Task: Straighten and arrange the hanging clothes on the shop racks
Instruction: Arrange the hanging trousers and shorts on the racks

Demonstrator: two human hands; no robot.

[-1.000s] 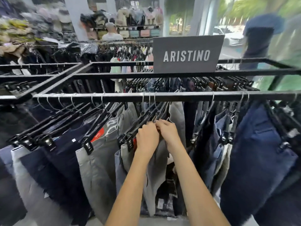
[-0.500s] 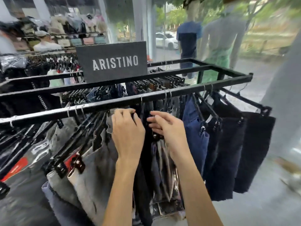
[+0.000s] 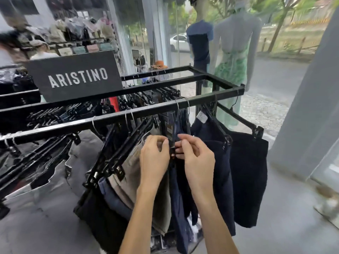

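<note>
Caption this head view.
Left hand and right hand pinch a black clip hanger of navy trousers on the black metal rack.

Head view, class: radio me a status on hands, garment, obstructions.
Left hand, right hand: both pinching navy trousers at waistband. Trousers hanging on front rail. Beige trousers pressed close on the left.

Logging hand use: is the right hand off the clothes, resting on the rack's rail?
No, the right hand pinches the top of the navy trousers beside the left hand, below the rail.
</note>
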